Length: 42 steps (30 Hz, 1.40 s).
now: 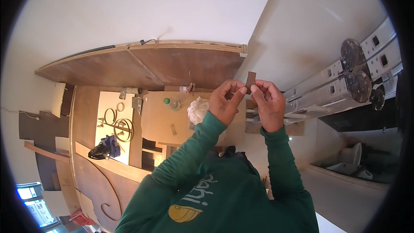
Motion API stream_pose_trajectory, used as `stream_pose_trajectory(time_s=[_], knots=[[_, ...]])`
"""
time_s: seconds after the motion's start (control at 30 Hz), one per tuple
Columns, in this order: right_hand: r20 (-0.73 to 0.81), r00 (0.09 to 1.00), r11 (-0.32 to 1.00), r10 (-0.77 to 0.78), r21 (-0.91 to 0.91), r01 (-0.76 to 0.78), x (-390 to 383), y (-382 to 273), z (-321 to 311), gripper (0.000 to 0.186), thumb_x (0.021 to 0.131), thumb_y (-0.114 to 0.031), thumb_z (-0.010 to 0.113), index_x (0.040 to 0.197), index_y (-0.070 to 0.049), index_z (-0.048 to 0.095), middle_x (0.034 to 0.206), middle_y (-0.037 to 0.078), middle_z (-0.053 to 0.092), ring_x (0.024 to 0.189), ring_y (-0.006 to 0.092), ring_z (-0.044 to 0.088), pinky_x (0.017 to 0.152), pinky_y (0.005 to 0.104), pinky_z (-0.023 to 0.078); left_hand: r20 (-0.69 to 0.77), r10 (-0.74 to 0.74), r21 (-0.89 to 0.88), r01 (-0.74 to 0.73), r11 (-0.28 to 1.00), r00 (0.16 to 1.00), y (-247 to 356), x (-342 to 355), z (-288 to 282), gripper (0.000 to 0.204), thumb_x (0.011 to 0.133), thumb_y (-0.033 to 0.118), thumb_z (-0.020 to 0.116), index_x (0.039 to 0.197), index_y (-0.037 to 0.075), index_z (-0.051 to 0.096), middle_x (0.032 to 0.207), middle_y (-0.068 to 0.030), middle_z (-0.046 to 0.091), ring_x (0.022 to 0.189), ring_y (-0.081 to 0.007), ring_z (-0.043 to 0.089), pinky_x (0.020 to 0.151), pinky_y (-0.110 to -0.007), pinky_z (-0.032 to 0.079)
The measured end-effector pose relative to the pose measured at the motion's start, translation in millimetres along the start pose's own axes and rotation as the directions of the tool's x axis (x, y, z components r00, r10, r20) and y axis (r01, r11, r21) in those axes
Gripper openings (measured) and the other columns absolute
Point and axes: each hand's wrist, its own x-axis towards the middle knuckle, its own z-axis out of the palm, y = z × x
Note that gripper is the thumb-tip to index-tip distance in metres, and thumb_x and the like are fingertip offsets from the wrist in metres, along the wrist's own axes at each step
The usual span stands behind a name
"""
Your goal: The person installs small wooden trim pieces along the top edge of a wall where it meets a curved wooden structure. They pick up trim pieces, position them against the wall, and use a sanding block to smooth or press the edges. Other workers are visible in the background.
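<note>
A small dark brown strip (250,80), like a piece of laminate or wood edging, is pinched between the fingertips of both hands, raised in front of me. My left hand (226,102) grips its lower left side. My right hand (270,103) holds its right side with thumb and forefinger. Both arms wear green sleeves (189,155). Below the hands lies a plywood work surface (160,121).
A plastic bottle with a green cap (172,103), a crumpled white bag (198,108), curved brown wooden rings (118,125) and a dark bag (105,147) lie on the boards. A large plywood sheet (142,64) leans behind. An aluminium ladder (345,82) stands at right.
</note>
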Motion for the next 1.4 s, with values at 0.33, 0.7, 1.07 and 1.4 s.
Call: stream_pose_trajectory(time_s=[0.33, 0.7, 1.07, 1.4], knots=[[-0.024, 1.0, 0.999, 0.007, -0.042, -0.008, 65.6, 9.5, 18.6, 0.025, 0.095, -0.014, 0.071, 0.109, 0.005, 0.066, 0.093, 0.005, 0.07, 0.078, 0.009, 0.063, 0.071, 0.024, 0.053, -0.136, -0.016, -0.032, 0.012, 0.999, 0.991, -13.5, 64.0, 4.9, 0.021, 0.095, 0.023, 0.071, 0.102, 0.004, 0.069, 0.085, 0.0013, 0.067, 0.068, -0.0043, 0.057, 0.051, -0.022, 0.047], [0.021, 1.0, 1.0, 0.018, 0.017, -0.018, 114.7, 40.2, 14.7, 0.026, 0.092, -0.013, 0.074, 0.108, 0.007, 0.069, 0.093, 0.01, 0.074, 0.078, 0.0121, 0.069, 0.072, 0.0269, 0.058, -0.378, 0.141, 0.067, -0.124, 0.99, 0.915, -42.2, 99.6, 26.9, 0.018, 0.093, 0.014, 0.074, 0.101, -0.001, 0.069, 0.087, -0.004, 0.071, 0.074, -0.0076, 0.062, 0.068, -0.024, 0.052], [-0.047, 0.997, 0.989, -0.065, -0.137, 0.058, 120.2, 47.7, 14.6, 0.024, 0.091, -0.014, 0.074, 0.108, 0.002, 0.072, 0.09, 0.007, 0.075, 0.076, 0.0087, 0.067, 0.072, 0.0257, 0.055, -0.434, 0.103, 0.071, -0.08, 0.994, 0.895, -48.3, 108.6, 32.6, 0.02, 0.092, 0.013, 0.075, 0.105, -0.001, 0.068, 0.086, -0.0015, 0.07, 0.072, -0.0043, 0.06, 0.059, -0.02, 0.049], [-0.038, 0.998, 0.994, -0.055, -0.093, 0.051, 111.3, 45.4, 8.7, 0.026, 0.093, -0.014, 0.073, 0.113, 0.003, 0.069, 0.095, 0.007, 0.074, 0.083, 0.0097, 0.067, 0.077, 0.0262, 0.055, -0.42, 0.125, 0.144, -0.07, 0.987, 0.899, -42.3, 99.3, 39.0, 0.021, 0.092, 0.015, 0.074, 0.106, 0.0, 0.068, 0.086, -0.0031, 0.07, 0.073, -0.0071, 0.059, 0.065, -0.024, 0.05]])
